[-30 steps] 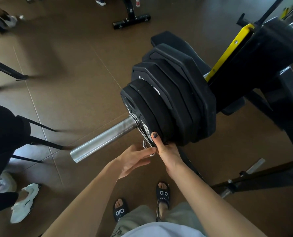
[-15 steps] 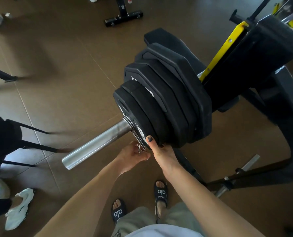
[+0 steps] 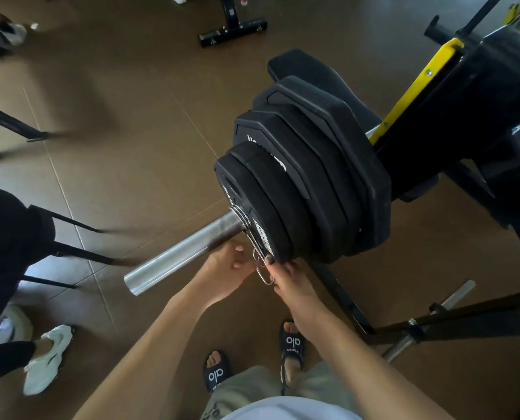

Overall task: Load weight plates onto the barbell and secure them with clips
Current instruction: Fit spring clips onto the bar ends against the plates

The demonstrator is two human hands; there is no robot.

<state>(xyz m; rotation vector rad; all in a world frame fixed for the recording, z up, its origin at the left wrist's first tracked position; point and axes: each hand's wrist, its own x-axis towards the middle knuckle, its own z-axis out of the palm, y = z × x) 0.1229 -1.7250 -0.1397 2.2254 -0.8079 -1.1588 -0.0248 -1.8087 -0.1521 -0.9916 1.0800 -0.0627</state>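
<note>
Both hands at the spring clip under a loaded barbell sleeve

Mid-frame, the black weight plates (image 3: 307,183) sit stacked on the steel barbell (image 3: 176,259), its bare end pointing to the lower left; the wire clip (image 3: 260,259) sits against the outermost plate; the left hand (image 3: 226,271) has curled fingers at the clip's handles; the right hand (image 3: 286,277) pinches them, thumb on the plate's edge.

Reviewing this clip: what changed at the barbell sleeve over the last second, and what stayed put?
Little moved. The spring clip stays seated on the sleeve against the outer plate. The left hand closed in from a looser reach and now grips the clip's handles; the right hand kept its hold by the plate's lower edge. No plates shifted.
</note>
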